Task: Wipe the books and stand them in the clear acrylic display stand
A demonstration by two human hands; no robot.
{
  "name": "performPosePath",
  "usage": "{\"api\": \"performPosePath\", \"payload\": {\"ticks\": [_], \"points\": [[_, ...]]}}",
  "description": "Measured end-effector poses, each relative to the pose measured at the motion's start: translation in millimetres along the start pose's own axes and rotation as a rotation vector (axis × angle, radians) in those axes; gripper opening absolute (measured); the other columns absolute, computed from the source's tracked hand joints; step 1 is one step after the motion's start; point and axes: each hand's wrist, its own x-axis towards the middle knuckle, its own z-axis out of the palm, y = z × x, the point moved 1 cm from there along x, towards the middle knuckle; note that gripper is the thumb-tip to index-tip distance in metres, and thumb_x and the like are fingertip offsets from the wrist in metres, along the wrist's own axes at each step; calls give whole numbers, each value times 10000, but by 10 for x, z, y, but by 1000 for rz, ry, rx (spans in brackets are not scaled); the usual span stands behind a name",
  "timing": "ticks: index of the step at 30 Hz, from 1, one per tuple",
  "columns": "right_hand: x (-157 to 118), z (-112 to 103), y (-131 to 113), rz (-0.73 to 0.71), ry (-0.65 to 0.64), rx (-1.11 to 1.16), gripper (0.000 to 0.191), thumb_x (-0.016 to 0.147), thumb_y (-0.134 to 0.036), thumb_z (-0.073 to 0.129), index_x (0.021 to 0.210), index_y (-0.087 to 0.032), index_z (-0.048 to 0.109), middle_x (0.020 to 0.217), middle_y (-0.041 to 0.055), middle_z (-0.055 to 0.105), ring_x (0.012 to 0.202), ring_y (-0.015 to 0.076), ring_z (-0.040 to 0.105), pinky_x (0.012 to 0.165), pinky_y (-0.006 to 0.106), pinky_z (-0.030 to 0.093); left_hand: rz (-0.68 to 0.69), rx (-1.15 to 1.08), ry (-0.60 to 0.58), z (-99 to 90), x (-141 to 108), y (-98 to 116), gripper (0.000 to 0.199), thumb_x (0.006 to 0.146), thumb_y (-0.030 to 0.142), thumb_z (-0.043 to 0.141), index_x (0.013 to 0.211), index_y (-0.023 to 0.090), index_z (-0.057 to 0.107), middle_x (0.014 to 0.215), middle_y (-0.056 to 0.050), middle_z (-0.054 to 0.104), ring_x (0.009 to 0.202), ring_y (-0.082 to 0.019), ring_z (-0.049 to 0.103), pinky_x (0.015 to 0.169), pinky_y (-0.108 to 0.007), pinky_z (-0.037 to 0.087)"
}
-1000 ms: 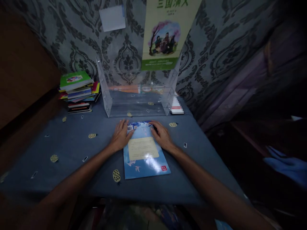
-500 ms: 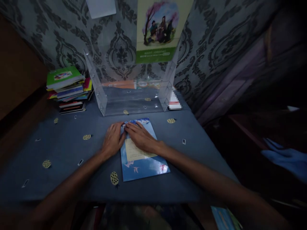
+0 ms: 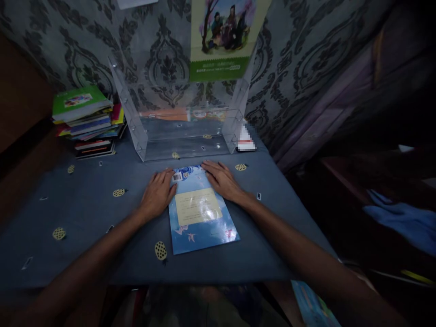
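Note:
A blue booklet (image 3: 204, 234) with a cream text panel and a barcode at its top left lies flat on the blue patterned tablecloth (image 3: 136, 259). My left hand (image 3: 157, 191) rests at the booklet's upper left edge, thumb and fingertips touching it, fingers apart. On the upper right edge lies my right hand (image 3: 223, 180), its fingers stretched out over the corner. Neither hand grips anything. Both palms face down.
A clear acrylic rack (image 3: 184, 152) stands behind the booklet, with a green and cream book (image 3: 218, 70) upright in it. At the back left is a stack of books (image 3: 90, 120). A white item, partly pixelated (image 3: 245, 138), sits right of the rack.
My right hand has moved right, from the booklet's upper middle to its upper right edge, uncovering the barcode and text panel. My left hand stays at the left edge. The view has shifted slightly.

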Motion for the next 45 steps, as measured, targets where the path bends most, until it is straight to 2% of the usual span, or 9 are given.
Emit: {"api": "performPosePath", "payload": {"ticks": [4,8,15,22,27,31,36,40,45], "points": [[13,-78,143,-26,-8,142,432,996,-238,421,1402,-257,570,1445,71,607,1363,250,537,1177,570,346,0,50,-29,2,31,-30,419,1016,313,382,1389,167,503,1460,-149,550,1371,-293,492,1185,-541,319],[44,-123,204,3,7,218,423,999,-267,418,1385,-228,585,1347,87,666,1253,250,607,1098,508,454,12,66,-51,3,52,-27,437,1013,306,370,1394,153,518,1496,-154,527,1413,-301,460,1200,-578,286],[56,-135,203,15,66,219,388,970,-222,444,1306,-203,636,1205,92,701,1134,249,639,1012,460,505,38,45,-74,41,151,-3,456,1021,306,347,1401,112,506,1538,-158,483,1459,-274,410,1206,-502,320],[46,-139,181,6,95,218,390,947,-193,455,1284,-197,651,1216,85,706,1136,252,635,1009,462,503,75,91,-90,14,256,58,454,994,231,342,1385,104,535,1512,-169,509,1434,-298,442,1197,-545,314],[60,-106,230,7,105,237,389,957,-191,437,1279,-218,653,1250,68,705,1171,233,629,1058,459,482,224,1,-125,122,454,294,464,981,193,364,1415,156,524,1524,-121,509,1448,-253,428,1211,-497,318],[67,-95,276,-13,106,262,386,990,-228,408,1302,-228,636,1272,62,700,1205,219,619,1078,448,474,364,-68,-203,170,493,581,436,1021,240,372,1427,176,515,1547,-104,485,1473,-231,392,1225,-521,275],[48,-130,246,-25,89,227,371,1000,-240,420,1302,-200,633,1272,81,698,1205,232,619,1070,441,474,593,-186,-334,99,209,913,402,1057,303,369,1397,200,555,1492,-71,556,1483,-206,380,1256,-486,216],[31,-161,199,-11,89,198,364,995,-228,435,1296,-217,639,1259,76,702,1190,241,622,1058,457,477,789,-292,-420,50,-53,1120,481,1017,455,494,1420,197,536,1474,-83,573,1481,-219,386,1274,-474,171],[12,-173,152,-12,101,202,383,981,-220,425,1293,-206,648,1254,97,698,1178,256,627,1037,472,492,829,-273,-391,64,-144,1213,461,1007,331,531,1443,182,508,1491,-94,554,1473,-219,400,1274,-489,178]]}}
